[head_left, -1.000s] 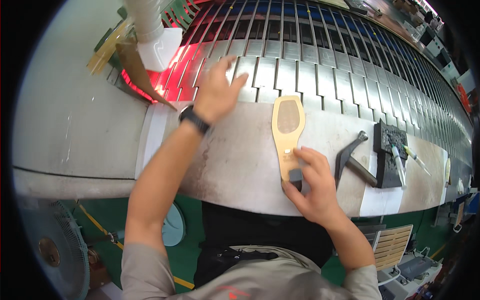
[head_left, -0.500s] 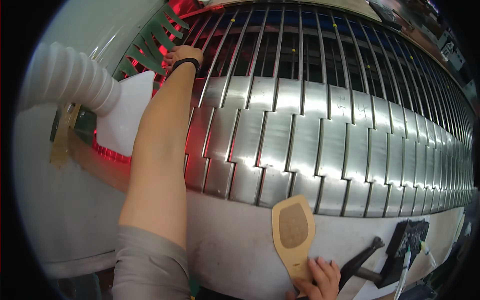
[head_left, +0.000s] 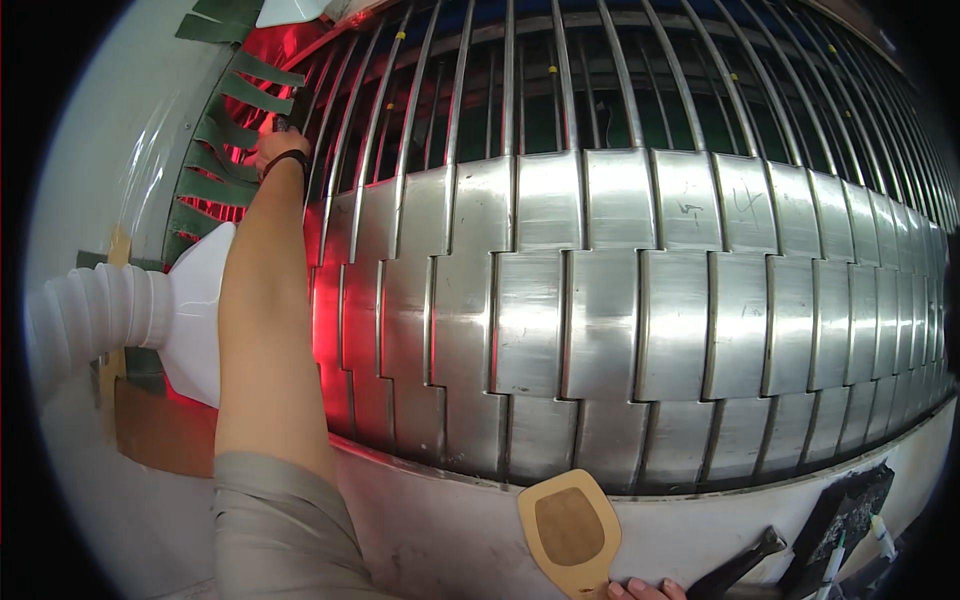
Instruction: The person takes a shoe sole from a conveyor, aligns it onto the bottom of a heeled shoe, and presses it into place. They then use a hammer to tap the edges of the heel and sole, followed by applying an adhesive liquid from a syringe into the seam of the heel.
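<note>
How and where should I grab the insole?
Probably pinch the insole by its narrowing near end, coming from its right: the broad end flares toward the conveyor, the outline tapers toward you, and your right hand shows fingertips beside that edge.

- On our left we see a pale, glossy wall panel (head_left: 110, 195).
- Before us spreads a conveyor (head_left: 600, 325) of shiny metal slats — spaced rods on its far side.
- Red light (head_left: 327, 325) washes over its left end.
- Nearest us runs a pale, smudged table (head_left: 440, 540) — edge curving along the slats.
</note>
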The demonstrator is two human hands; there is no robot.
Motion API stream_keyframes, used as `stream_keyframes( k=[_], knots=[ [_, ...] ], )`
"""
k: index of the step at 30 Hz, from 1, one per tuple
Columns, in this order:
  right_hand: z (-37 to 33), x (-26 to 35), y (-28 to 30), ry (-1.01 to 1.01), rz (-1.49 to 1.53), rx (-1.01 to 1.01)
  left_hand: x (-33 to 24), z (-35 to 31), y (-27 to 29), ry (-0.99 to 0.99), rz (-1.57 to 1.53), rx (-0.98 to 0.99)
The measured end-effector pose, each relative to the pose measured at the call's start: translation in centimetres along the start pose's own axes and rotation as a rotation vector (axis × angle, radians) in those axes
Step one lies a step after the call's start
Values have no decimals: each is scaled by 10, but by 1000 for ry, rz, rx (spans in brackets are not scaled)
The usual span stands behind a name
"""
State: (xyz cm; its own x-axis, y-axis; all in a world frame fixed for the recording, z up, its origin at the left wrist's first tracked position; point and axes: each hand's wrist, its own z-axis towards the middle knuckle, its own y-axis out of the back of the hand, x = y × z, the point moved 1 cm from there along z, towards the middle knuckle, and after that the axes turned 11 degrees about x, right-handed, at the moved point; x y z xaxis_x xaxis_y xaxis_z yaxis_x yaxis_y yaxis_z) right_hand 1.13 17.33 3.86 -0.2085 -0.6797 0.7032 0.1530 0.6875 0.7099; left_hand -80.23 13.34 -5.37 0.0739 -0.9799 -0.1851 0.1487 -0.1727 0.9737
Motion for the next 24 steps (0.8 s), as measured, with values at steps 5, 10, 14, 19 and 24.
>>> stream_keyframes(
  k=[5,10,14,19,24],
  knots=[
    [0,6,0,46,-20,-52,-33,-66,40,118,-303,-154],
    [1,12,-2,89,-44,-198,-56,-164,55,-46,-354,-140],
    [-8,7,-17,174,21,-272,-39,-257,88,-277,-397,50],
    [-25,6,-30,242,96,-439,46,-397,158,-663,-436,9],
    [-45,14,-40,256,69,-559,189,-514,235,-1009,-346,-208]
  ],
)
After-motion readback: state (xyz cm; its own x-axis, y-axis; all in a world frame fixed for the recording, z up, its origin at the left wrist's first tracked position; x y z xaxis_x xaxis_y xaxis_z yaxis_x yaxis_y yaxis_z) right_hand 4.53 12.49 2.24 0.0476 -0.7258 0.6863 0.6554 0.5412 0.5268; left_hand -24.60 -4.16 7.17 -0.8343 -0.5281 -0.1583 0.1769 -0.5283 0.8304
